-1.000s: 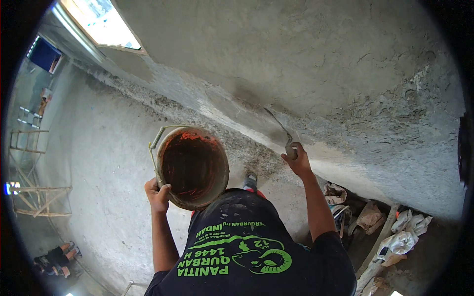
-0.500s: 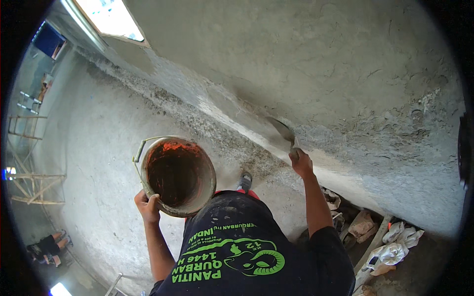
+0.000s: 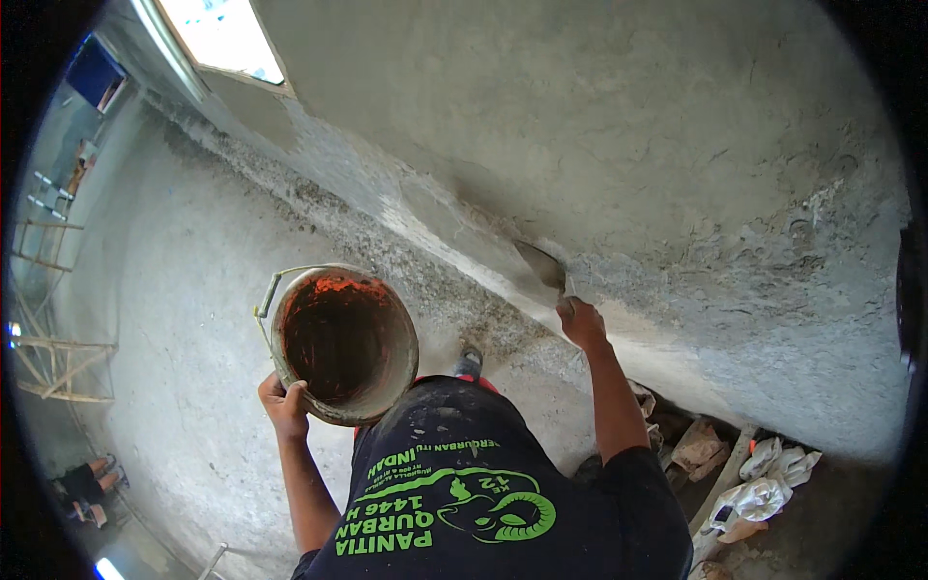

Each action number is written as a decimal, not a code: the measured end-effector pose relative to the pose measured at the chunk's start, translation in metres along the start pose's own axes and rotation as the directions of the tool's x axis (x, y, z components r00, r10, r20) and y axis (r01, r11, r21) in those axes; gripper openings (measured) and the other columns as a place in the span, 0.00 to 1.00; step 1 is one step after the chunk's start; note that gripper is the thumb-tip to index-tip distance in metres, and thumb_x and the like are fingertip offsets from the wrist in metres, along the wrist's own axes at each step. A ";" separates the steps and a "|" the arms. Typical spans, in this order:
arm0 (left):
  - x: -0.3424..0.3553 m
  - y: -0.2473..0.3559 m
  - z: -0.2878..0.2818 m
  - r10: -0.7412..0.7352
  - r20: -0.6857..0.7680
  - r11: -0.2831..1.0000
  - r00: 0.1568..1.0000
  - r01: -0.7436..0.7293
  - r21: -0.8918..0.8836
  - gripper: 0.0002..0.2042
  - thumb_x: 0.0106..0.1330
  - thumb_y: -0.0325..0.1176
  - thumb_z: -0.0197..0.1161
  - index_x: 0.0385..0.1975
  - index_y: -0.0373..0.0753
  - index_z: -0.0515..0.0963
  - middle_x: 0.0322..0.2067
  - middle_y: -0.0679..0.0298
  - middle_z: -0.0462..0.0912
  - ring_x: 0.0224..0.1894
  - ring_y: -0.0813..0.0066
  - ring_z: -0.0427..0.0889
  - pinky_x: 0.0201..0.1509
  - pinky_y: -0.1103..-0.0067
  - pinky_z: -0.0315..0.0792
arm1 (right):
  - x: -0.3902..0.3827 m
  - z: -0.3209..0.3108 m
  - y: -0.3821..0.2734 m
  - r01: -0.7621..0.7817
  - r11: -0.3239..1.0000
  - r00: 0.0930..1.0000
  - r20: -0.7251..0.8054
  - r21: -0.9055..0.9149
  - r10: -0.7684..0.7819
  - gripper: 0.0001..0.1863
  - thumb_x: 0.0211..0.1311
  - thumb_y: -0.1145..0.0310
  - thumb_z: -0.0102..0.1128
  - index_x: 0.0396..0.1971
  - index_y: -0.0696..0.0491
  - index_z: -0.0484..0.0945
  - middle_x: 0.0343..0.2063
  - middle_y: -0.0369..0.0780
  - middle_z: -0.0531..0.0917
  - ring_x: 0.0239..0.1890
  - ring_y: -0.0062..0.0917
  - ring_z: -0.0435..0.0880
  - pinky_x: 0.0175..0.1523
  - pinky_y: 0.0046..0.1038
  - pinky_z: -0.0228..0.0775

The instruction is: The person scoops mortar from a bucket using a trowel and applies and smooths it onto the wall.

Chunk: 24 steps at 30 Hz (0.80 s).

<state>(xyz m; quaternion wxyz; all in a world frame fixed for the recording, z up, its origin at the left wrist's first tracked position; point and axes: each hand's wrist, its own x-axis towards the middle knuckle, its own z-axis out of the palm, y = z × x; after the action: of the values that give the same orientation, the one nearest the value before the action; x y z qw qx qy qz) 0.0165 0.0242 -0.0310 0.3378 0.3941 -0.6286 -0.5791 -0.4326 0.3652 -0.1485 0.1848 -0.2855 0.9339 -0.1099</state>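
My left hand (image 3: pixel 284 406) grips the rim of a bucket (image 3: pixel 394 372), thumb over the edge. The bucket tilts so its mouth faces up at me; its inside is orange-red, coated with dark grey mortar. A wire handle with a grip piece (image 3: pixel 267 296) hangs at its left side. My right hand (image 3: pixel 581 323) is closed round the handle of a trowel (image 3: pixel 541 265). The metal blade lies against or very near the lower part of the plastered wall (image 3: pixel 619 126); I cannot tell if it touches.
Rubble and white plastic bags (image 3: pixel 759 498) lie at the wall's foot, right, beside a wooden plank (image 3: pixel 720 488). Bamboo scaffolding (image 3: pixel 63 367) stands far left, with another person (image 3: pixel 92 483) below it. A window opening (image 3: pixel 227 39) is upper left. My foot (image 3: pixel 469 362) rests on the concrete floor (image 3: pixel 193 280).
The trowel and my right hand have shifted slightly left along the wall. The bucket has moved a little to the left, still in my left hand.
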 end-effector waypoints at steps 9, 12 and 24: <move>0.002 0.002 0.007 -0.036 -0.014 0.999 0.999 0.036 0.007 0.05 0.56 0.27 0.59 0.22 0.34 0.74 0.19 0.74 0.72 0.21 0.88 0.65 0.24 0.84 0.58 | 0.007 -0.037 -0.038 0.077 0.997 0.974 -0.216 0.016 -0.072 0.21 0.66 0.53 0.57 0.48 0.54 0.76 0.38 0.54 0.84 0.42 0.54 0.83 0.46 0.50 0.76; 0.003 -0.010 -0.007 -0.056 0.003 0.998 0.998 0.056 0.018 0.04 0.56 0.27 0.59 0.24 0.32 0.76 0.21 0.72 0.75 0.21 0.87 0.68 0.25 0.84 0.61 | -0.004 -0.025 -0.015 -0.063 0.997 0.991 -0.125 -0.043 0.057 0.22 0.65 0.50 0.57 0.47 0.53 0.77 0.38 0.54 0.84 0.43 0.55 0.82 0.47 0.52 0.73; 0.008 -0.001 -0.016 -0.129 0.022 0.991 0.991 0.128 0.031 0.04 0.53 0.25 0.59 0.19 0.34 0.74 0.18 0.75 0.71 0.19 0.88 0.65 0.23 0.83 0.58 | -0.020 -0.042 -0.057 0.060 0.994 0.988 -0.137 -0.089 -0.072 0.20 0.67 0.52 0.56 0.49 0.52 0.76 0.39 0.52 0.84 0.44 0.51 0.83 0.48 0.48 0.75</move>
<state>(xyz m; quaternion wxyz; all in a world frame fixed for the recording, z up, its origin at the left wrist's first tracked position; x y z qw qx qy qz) 0.0267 0.0099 -0.0309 0.2862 0.4319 -0.6145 -0.5950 -0.4062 0.3342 -0.0870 0.1028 -0.3153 0.9385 -0.0962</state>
